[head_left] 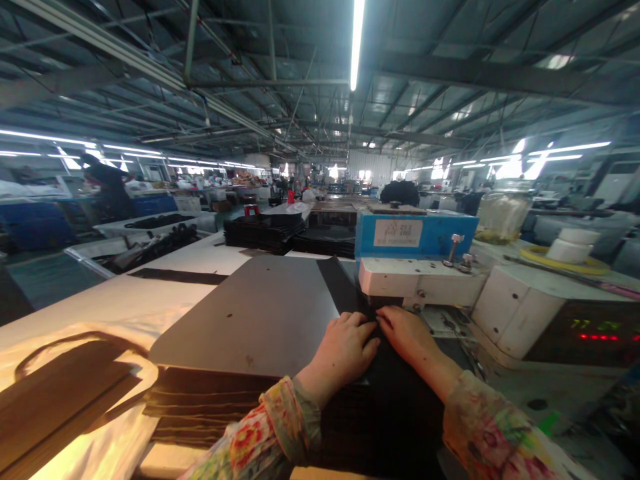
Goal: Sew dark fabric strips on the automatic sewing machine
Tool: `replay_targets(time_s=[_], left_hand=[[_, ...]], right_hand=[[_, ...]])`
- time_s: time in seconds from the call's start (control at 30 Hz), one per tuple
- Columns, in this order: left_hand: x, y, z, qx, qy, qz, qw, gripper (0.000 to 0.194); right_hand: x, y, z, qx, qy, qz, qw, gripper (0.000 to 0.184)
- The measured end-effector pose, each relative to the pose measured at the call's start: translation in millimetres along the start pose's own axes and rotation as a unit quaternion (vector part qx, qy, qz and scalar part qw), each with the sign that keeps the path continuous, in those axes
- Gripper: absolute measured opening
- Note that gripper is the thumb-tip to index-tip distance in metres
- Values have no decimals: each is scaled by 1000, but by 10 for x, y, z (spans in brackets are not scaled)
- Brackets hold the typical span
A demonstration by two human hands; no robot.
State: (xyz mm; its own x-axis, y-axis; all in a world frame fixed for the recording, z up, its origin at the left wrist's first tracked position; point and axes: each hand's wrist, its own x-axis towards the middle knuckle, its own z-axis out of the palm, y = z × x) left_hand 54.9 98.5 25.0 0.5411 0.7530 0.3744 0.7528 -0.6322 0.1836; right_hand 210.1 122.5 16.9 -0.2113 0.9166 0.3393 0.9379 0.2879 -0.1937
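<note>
A black sheet point(400, 407) of fabric-like material hangs in front of me and runs up to the side of a white-and-blue machine point(423, 277). My left hand point(345, 347) is closed, its fingers curled on the sheet's left part beside a grey metal plate point(250, 313). Just right of it, my right hand point(407, 333) pinches the sheet near the machine's head; its fingertips almost meet those of the left. A black strip point(336, 285) extends away from the left hand along the plate's edge. What lies under the fingers is hidden.
Stacked brown-black pieces point(200, 407) sit below the plate. Black stacks point(263, 232) stand at the table's far end. At right are a control box point(565, 320) with a lit display, a glass jar point(505, 210) and white spools point(573, 245). A person point(105, 187) stands far left.
</note>
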Motion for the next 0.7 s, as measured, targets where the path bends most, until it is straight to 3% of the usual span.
replay_targets(time_s=[0.7], left_hand=[[4,-23,34,0,3,1,1000,29]], right_hand=[[8,34,34,-1,-7,2,1000,24]])
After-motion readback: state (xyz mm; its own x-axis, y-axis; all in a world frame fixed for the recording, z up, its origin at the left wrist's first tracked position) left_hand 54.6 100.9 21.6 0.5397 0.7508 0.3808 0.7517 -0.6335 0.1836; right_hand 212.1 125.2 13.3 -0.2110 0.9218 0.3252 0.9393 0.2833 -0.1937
